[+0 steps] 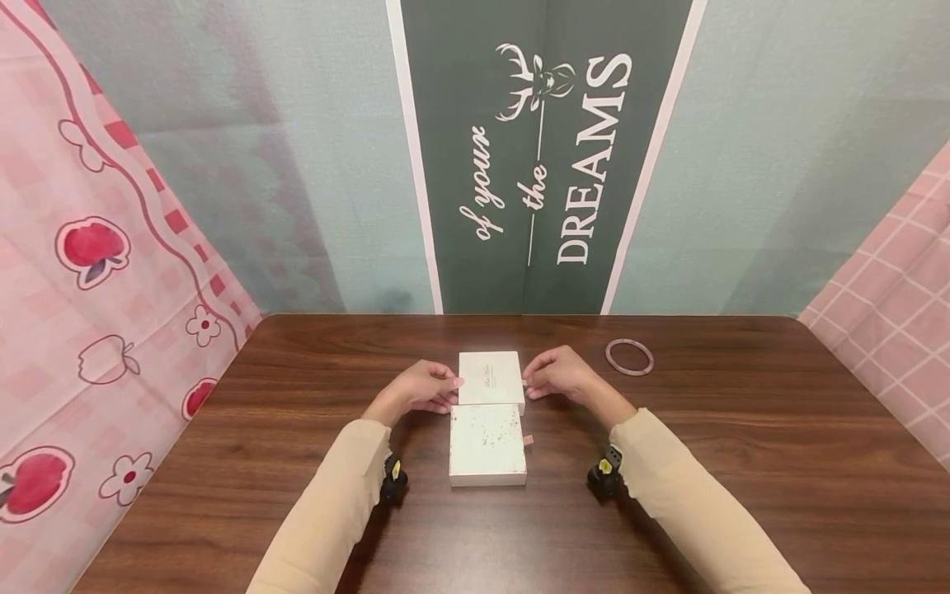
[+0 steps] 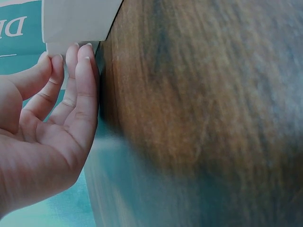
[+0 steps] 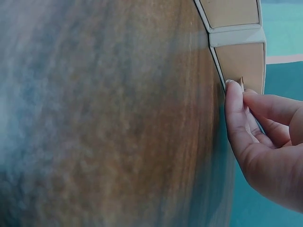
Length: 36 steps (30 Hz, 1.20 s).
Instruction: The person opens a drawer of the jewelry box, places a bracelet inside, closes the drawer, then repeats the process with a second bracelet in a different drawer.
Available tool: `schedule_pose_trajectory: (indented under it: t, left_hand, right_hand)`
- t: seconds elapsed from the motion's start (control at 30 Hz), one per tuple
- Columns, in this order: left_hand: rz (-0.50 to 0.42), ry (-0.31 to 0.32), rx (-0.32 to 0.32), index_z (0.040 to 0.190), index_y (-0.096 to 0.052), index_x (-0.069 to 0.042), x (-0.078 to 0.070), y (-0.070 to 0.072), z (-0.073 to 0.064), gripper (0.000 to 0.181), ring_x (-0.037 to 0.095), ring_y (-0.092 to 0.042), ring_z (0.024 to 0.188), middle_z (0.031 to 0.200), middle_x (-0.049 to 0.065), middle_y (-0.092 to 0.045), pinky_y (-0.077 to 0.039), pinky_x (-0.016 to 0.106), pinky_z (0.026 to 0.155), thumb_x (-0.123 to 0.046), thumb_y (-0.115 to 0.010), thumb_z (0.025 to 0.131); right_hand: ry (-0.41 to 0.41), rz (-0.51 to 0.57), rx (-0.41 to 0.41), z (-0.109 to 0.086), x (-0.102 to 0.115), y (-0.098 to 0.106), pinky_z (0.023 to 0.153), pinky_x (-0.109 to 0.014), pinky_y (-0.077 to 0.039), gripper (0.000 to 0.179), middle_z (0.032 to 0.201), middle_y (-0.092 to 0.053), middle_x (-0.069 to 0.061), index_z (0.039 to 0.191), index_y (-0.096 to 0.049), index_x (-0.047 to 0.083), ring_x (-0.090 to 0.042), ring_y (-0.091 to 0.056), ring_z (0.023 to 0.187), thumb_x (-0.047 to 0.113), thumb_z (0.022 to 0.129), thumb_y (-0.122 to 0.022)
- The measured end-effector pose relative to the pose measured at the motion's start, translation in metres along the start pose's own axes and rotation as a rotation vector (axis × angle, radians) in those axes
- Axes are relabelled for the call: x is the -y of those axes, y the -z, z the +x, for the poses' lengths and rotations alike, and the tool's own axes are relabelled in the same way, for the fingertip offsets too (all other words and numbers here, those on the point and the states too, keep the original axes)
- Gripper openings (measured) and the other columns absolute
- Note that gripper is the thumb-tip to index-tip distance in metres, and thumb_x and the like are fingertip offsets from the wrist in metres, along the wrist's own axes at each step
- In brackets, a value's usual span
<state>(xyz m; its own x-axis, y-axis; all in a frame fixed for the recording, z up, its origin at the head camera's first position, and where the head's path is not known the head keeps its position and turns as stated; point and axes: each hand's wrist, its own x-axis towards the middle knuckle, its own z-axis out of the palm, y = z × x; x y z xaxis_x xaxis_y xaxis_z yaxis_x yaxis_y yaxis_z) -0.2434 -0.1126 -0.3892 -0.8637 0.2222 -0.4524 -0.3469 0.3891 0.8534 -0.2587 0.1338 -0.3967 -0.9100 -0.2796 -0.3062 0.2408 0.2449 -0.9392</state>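
Two small white drawer boxes lie one behind the other on the table. The far box (image 1: 490,377) has red lettering on its top; the near box (image 1: 486,441) is speckled with dark spots and has a pinkish ribbon tab on its right side. My left hand (image 1: 426,386) grips the far box's left end between thumb and fingers, also visible in the left wrist view. At the opposite end, my right hand (image 1: 560,373) pinches a small pull tab (image 3: 242,84) on that box's tan drawer front (image 3: 240,61). The drawer looks closed.
A pale pink ring (image 1: 629,357) lies on the dark wooden table (image 1: 742,462), right of the right hand. Behind the table's back edge hangs a green and grey curtain (image 1: 475,272). Pink cloth (image 1: 148,346) hangs along the left side, and pink checked cloth on the right.
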Motion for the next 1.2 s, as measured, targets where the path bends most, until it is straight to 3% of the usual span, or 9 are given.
schedule_pose_trajectory:
  t: [1.2]
  left_hand:
    - [0.007, 0.018, 0.001, 0.086, -0.058, -0.002, -0.0007, 0.0008, 0.0008, 0.016, 0.017, -0.057, 0.06, 0.074, 0.011, -0.06, -0.054, 0.028, 0.063, -0.018, -0.061, 0.087]
  right_hand:
    - [-0.001, -0.01, -0.013, -0.0037, -0.0029, 0.01, 0.064, -0.034, -0.055, 0.015, 0.074, -0.058, -0.016, 0.095, -0.058, -0.017, -0.018, -0.061, 0.059, -0.015, 0.082, -0.054]
